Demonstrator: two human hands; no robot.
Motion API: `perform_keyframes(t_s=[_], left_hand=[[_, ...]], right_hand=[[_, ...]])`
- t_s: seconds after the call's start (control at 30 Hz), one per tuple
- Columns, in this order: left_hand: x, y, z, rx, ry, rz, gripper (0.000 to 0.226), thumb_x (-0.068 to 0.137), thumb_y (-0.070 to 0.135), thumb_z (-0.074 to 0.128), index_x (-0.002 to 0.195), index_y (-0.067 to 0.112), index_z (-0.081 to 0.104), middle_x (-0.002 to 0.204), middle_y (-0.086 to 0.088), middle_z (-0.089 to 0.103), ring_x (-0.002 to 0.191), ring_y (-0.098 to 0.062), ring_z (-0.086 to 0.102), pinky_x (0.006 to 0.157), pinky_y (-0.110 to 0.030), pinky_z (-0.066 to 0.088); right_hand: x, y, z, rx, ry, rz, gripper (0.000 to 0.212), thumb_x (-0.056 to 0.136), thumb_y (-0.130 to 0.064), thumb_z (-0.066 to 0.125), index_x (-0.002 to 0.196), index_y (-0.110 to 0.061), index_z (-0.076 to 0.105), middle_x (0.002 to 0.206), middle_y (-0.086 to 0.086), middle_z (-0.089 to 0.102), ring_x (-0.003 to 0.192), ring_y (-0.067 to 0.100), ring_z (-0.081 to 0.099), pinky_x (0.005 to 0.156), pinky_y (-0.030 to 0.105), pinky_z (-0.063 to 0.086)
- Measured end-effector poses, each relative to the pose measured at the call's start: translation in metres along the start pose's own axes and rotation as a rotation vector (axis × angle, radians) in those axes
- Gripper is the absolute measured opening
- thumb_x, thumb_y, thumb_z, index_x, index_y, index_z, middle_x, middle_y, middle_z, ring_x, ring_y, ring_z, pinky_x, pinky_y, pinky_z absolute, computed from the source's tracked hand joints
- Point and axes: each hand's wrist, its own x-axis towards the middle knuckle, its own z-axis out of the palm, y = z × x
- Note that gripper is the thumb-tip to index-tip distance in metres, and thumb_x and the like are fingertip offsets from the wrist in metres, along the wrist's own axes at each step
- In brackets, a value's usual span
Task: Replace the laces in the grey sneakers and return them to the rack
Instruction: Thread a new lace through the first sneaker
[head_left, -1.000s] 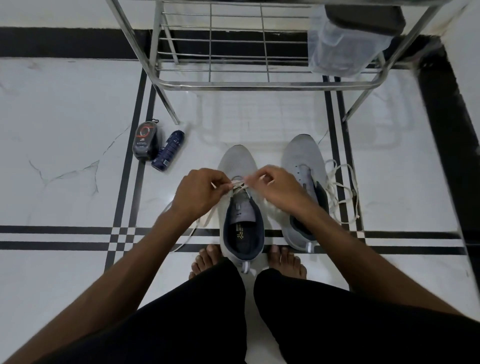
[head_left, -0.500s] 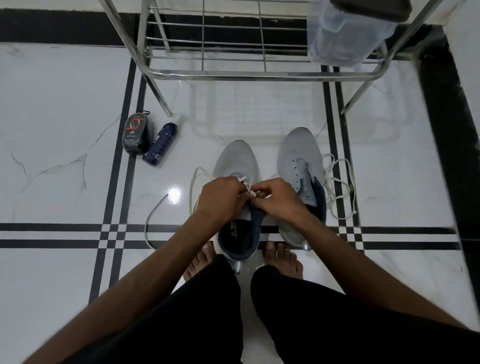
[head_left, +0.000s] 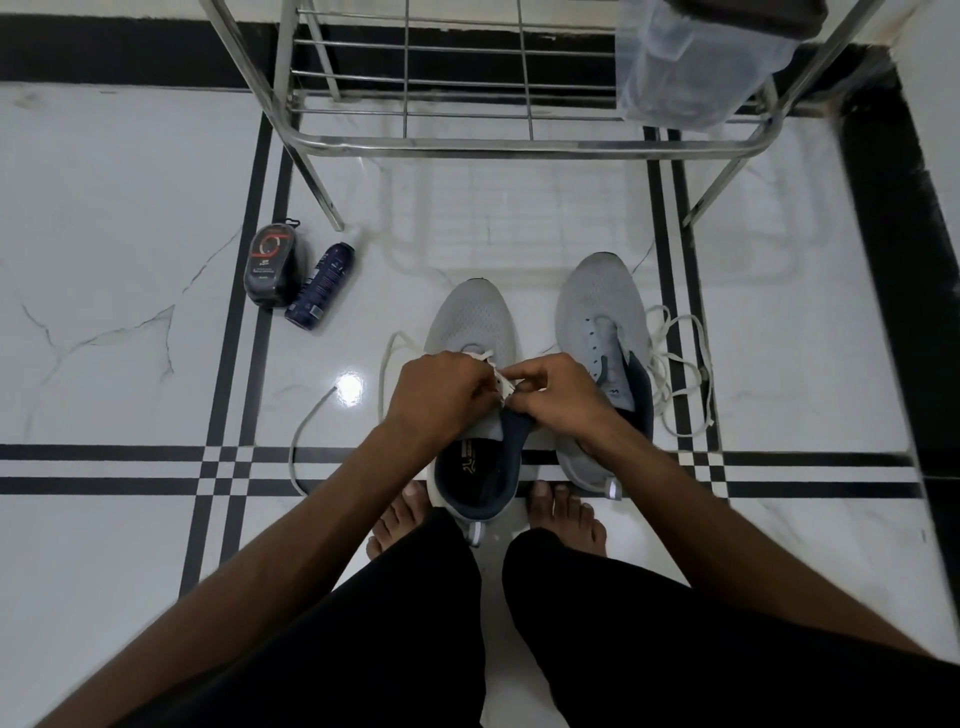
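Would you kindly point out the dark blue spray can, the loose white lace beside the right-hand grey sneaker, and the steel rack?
Dark blue spray can (head_left: 320, 287): head view, mid-body.
Loose white lace (head_left: 681, 364): head view, tangled loops.
Steel rack (head_left: 519, 147): head view, front lower rail.

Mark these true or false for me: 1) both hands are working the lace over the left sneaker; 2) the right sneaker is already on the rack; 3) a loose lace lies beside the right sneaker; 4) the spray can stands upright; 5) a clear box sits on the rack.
1. True: the left hand and right hand pinch the lace over the left sneaker.
2. False: the right sneaker stands on the floor, in front of the rack.
3. True: the loose lace lies on its right.
4. False: the spray can lies on its side.
5. True: the clear box sits at the rack's right end.
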Motion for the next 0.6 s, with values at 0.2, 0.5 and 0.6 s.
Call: perform_keyframes(t_s=[0.2,0.5,0.6], left_hand=[[0.0,0.0,0.008,-0.141,0.114,-0.116,0.015,0.09,0.035,0.066,0.092,0.023,0.075,0.09,-0.001,0.073,0.087,-0.023,0.065,0.074,-0.035,0.049],[-0.001,0.006,0.02,-0.341,0.142,-0.279,0.012,0.087,0.036,0.071,0.088,0.028,0.079,0.083,0.003,0.075,0.081,-0.022,0.067,0.08,-0.043,0.05],[-0.002,0.005,0.02,-0.464,0.147,-0.318,0.008,0.085,0.033,0.073,0.086,0.028,0.08,0.083,0.007,0.076,0.079,-0.015,0.067,0.082,-0.041,0.051]], right_hand=[[0.0,0.001,-0.001,0.038,-0.007,-0.002,0.036,0.08,-0.006,0.072,0.108,-0.027,0.077,0.083,-0.004,0.077,0.082,0.014,0.073,0.078,0.042,0.062],[-0.003,0.0,-0.001,0.083,-0.03,-0.031,0.028,0.084,-0.005,0.068,0.101,-0.025,0.079,0.078,-0.001,0.076,0.073,0.011,0.071,0.061,0.027,0.059],[-0.002,-0.003,-0.008,0.284,-0.091,0.06,0.021,0.096,-0.01,0.056,0.096,-0.014,0.076,0.08,0.005,0.076,0.07,0.015,0.074,0.055,0.023,0.055]])
